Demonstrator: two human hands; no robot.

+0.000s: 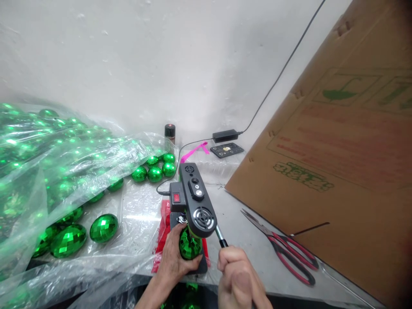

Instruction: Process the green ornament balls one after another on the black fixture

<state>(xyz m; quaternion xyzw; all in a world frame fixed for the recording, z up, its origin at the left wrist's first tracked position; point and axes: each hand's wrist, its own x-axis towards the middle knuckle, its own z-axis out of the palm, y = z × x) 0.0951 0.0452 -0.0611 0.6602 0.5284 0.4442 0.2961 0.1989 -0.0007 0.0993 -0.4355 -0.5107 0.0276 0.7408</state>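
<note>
Under the head of a black machine (197,197) sits a shiny green faceted ball (189,244). My left hand (175,253) curls round its left side and front, thumb and fingers gripping it. To the right, my right hand (236,274) is wrapped round the end of the machine's metal lever (220,235). A red switch (176,198) shows on the machine's side box. Red cloth or film (163,227) lies beneath the base. The top of the ball is hidden by the machine head.
Clear plastic (74,159) covers many green balls at the left; loose ones (104,228) lie beside it. Red-handled scissors (289,253) rest at the right before a large cardboard box (337,150). Behind stand a small black-capped bottle (170,132), a power adapter (225,136) and a dark phone (227,149).
</note>
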